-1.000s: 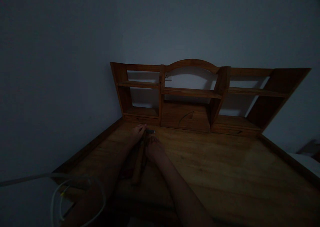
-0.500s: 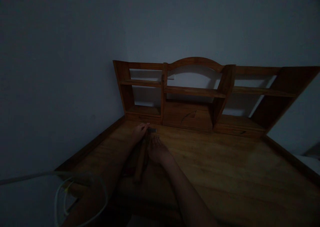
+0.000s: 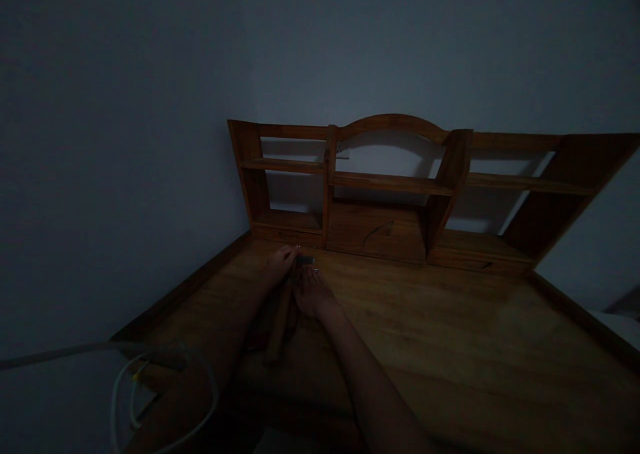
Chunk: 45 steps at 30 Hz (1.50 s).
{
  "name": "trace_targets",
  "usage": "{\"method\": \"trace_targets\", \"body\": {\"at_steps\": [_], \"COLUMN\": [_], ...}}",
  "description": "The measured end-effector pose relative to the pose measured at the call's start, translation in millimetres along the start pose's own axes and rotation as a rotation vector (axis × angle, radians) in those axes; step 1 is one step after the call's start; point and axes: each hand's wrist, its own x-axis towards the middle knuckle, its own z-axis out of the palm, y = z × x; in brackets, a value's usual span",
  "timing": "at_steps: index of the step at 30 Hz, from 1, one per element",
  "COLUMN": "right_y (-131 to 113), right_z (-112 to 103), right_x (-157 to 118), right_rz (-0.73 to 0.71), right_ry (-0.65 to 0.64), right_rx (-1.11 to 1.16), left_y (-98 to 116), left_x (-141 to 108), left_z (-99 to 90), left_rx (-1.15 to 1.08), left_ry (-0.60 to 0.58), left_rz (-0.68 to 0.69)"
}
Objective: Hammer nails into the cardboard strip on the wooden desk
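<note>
Two bare hands work close together on the left part of a wooden desk [image 3: 450, 327], around a hammer-like tool whose wooden handle [image 3: 278, 331] runs from the near side toward the far side, leaning slightly right. The left hand [image 3: 281, 263] is at the tool's far end, its fingers bent beside a grey metal piece [image 3: 306, 260] that points right; whether they clasp it or only rest against it cannot be told in this dim light. The right hand [image 3: 311, 293] lies just right of the handle's far part, fingers partly curled and pointing away; how far its grip is closed, and on what, is too dark to tell. A dark reddish item [image 3: 257, 341], its shape unclear, lies left of the handle's near end. At the near left, a pale cable [image 3: 60, 353] loops across the left forearm, with a yellow band [image 3: 135, 377] on it. Along the desk's far edge stands a wooden shelf unit [image 3: 393, 184] with an arched top rail, and a wall socket [image 3: 342, 152] shows through its middle opening
</note>
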Motion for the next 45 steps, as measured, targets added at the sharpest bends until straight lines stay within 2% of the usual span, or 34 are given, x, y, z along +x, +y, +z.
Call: {"method": "trace_targets", "body": {"at_steps": [11, 20, 29, 34, 41, 45], "right_y": [-1, -4, 5, 1, 7, 9], "right_z": [3, -5, -9, -4, 3, -3], "right_x": [2, -11, -11, -6, -3, -9], "right_rz": [0.012, -0.009, -0.049, -0.016, -0.049, -0.060], "right_ry": [0.063, 0.001, -0.063, -0.009, 0.085, 0.175], "right_rx": [-0.009, -0.021, -0.019, -0.011, -0.001, -0.008], "left_y": [-5, 5, 0, 1, -4, -3], "left_x": [1, -3, -3, -4, -3, -1], "left_z": [2.9, -2.0, -0.4, -1.8, 0.6, 1.5], "left_rx": [-0.023, -0.010, -0.001, -0.003, 0.011, 0.006], "left_ry": [0.000, -0.002, -0.018, -0.020, -0.017, -0.016], "left_rz": [0.004, 0.019, -0.025, -0.010, -0.016, -0.009]}}
